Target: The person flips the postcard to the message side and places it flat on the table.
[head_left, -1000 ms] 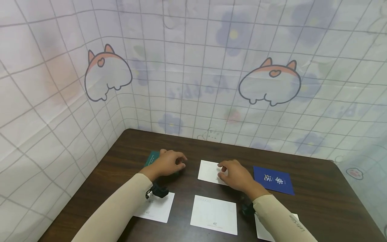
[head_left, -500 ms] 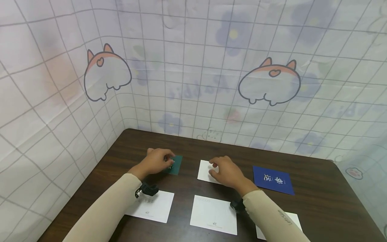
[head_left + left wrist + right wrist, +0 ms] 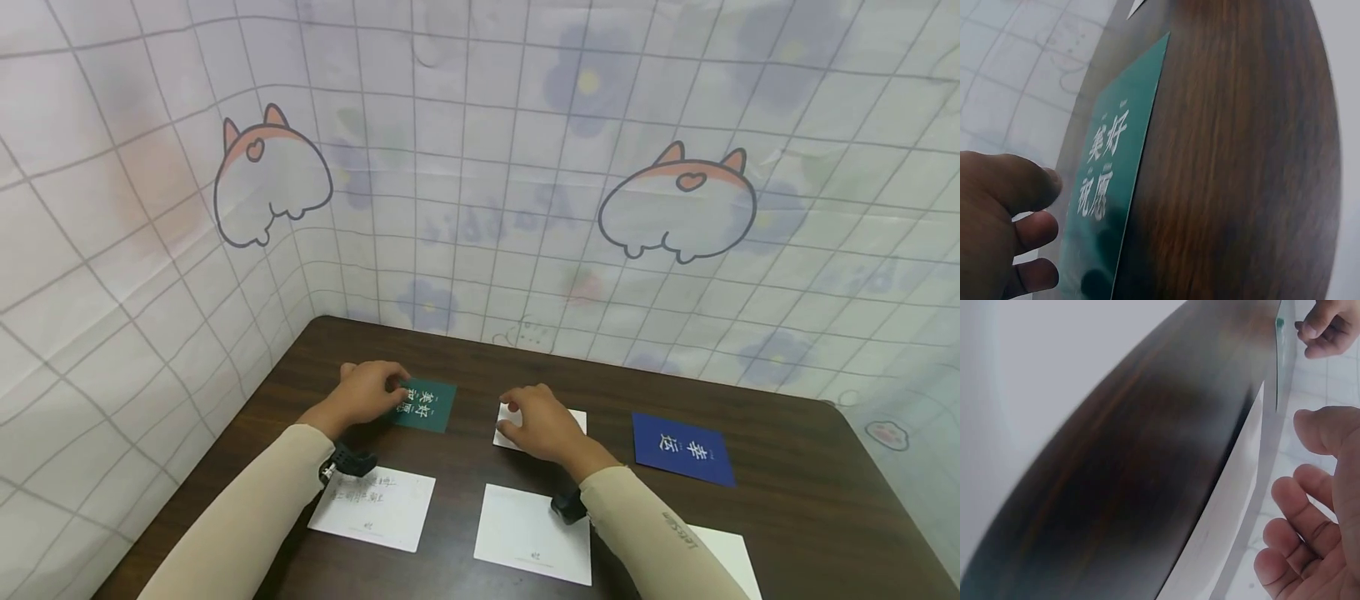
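Note:
My left hand hovers over the left end of a dark green card printed with white characters. In the left wrist view the thumb and fingers are loosely bent beside the green card and hold nothing. Over the left part of a white card at the back middle is my right hand, its fingers relaxed. The right wrist view has this hand apart from the white card, with nothing between thumb and fingers. Part of each card is hidden by the hand in the head view.
On the dark wooden table, a blue card with white characters lies at the back right. Nearer are a white card with handwriting, a white card in the middle and another under the right forearm. A patterned curtain hangs behind.
My left hand has drawn left, uncovering the printed right part of the green card. The right hand has shifted left across the white card, exposing its right end. The cards lie as before.

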Action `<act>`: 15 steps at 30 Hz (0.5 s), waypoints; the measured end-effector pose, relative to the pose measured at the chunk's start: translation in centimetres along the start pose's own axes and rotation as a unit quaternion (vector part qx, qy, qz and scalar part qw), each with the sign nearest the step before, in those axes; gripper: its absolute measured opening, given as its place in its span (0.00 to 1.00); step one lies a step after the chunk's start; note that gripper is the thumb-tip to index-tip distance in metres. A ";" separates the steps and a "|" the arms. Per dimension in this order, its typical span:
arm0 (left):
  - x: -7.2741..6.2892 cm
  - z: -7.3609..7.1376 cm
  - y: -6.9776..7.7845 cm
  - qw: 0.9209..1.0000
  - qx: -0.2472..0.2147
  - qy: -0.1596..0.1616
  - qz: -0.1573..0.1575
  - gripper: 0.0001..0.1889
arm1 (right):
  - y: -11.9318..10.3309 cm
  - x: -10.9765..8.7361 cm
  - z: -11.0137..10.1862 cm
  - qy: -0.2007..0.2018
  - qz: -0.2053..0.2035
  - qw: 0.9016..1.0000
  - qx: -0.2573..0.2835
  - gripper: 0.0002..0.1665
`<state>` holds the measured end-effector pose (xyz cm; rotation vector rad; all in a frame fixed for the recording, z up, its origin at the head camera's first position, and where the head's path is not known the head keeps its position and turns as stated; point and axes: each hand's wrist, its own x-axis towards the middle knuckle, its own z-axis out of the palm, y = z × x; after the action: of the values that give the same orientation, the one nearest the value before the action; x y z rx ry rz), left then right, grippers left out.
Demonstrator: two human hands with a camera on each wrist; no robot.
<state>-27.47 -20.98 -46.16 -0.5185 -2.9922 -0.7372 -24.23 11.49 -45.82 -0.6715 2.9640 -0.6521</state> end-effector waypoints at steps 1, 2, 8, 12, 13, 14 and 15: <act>0.0 -0.1 -0.2 1.000 0.001 0.002 -0.003 0.14 | -0.2 0.1 0.1 -0.002 -0.001 1.000 0.004 0.26; -0.1 -0.3 -0.4 1.000 0.002 0.003 -0.003 0.14 | -0.4 0.2 0.1 -0.003 -0.001 1.000 0.009 0.27; -0.3 -0.9 -1.4 1.000 -0.004 0.005 -0.006 0.16 | -1.4 1.0 0.7 -0.010 -0.007 1.000 0.012 0.30; -0.4 -1.0 -2.1 1.000 -0.002 0.005 -0.016 0.16 | -2.0 1.7 1.2 -0.012 -0.009 1.000 0.001 0.31; -0.4 -1.0 -2.3 1.000 -0.003 0.006 -0.021 0.16 | -2.1 1.8 1.3 -0.012 -0.009 1.000 -0.001 0.31; -0.5 -1.0 -2.5 1.000 -0.001 0.008 -0.025 0.16 | -2.3 2.0 1.4 -0.012 -0.009 1.000 -0.002 0.32; -0.6 -1.1 -2.6 0.999 -0.001 0.010 -0.030 0.16 | -2.5 2.2 1.4 -0.012 -0.007 1.000 -0.004 0.32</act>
<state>-27.86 -23.82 -46.43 -0.4203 -3.0016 -0.7463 -25.02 7.98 -45.99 -0.6972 2.9443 -0.6298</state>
